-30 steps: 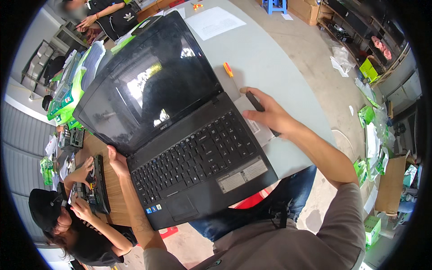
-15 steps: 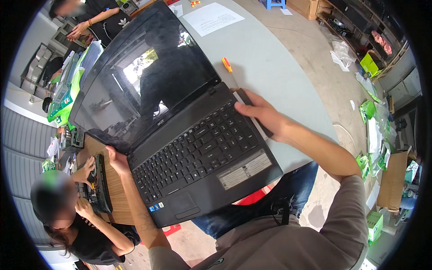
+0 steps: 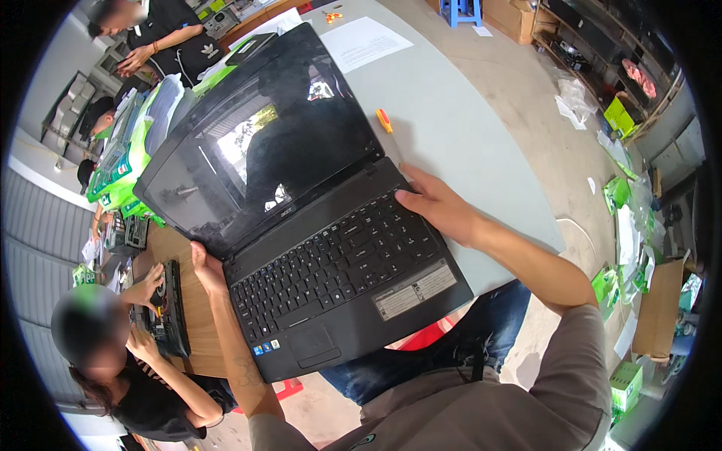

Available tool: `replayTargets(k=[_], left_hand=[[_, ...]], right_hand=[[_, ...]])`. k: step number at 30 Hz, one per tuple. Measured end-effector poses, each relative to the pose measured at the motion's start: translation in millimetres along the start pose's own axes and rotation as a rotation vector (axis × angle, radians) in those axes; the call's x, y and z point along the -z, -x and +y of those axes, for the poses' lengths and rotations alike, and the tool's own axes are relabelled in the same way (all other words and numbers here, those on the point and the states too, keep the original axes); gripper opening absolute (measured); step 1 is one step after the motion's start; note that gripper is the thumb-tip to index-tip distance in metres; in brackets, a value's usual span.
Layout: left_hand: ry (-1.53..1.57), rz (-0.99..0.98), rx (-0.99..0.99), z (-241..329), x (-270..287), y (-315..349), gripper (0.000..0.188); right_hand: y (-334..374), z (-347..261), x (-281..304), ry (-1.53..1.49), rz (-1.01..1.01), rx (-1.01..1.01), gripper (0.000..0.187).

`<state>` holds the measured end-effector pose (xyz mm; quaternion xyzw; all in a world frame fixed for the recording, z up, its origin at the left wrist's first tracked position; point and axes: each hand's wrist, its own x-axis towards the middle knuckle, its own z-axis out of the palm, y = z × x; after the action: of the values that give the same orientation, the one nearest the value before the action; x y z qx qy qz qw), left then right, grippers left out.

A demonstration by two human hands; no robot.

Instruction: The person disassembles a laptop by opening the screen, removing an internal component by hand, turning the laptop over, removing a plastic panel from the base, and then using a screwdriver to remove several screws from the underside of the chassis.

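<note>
An open black laptop (image 3: 335,263) is held up over the near edge of the table, its keyboard side toward me and its dark, glossy screen (image 3: 278,143) leaning away to the upper left. At its left edge, my left hand (image 3: 208,270) grips near the hinge, most fingers hidden behind the body. My right hand (image 3: 438,204) holds the right edge, thumb on top beside the keys and the other fingers out of sight beneath. A pale label and small stickers sit on the palm rest.
On the grey table (image 3: 496,180) lie a red-and-yellow screwdriver (image 3: 384,120) and a printed sheet (image 3: 368,43). Green-and-white packages (image 3: 124,173) are piled at the left. A co-worker (image 3: 113,361) handles an opened device (image 3: 174,312) on a wooden table. Another person stands at the upper left.
The laptop has shifted slightly down and right at the screen and tilted, so the strip along its right side no longer shows. Both hands keep hold of it.
</note>
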<state>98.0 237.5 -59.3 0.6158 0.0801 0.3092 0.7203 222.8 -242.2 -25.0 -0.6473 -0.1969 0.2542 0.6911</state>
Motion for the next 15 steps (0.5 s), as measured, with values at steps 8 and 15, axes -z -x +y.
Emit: replayTargets(k=[8, 15], left_hand=[[0.053, -0.027, 0.029, 2.0, -11.2, 2.1, 0.057], [-0.077, 0.034, 0.006, 7.8, -16.2, 5.7, 0.045]], right_hand=[[12.8, -25.7, 1.2, 0.450, 0.162, 0.075, 0.047], [9.5, -33.5, 6.5, 0.483, 0.298, 0.121, 0.040]])
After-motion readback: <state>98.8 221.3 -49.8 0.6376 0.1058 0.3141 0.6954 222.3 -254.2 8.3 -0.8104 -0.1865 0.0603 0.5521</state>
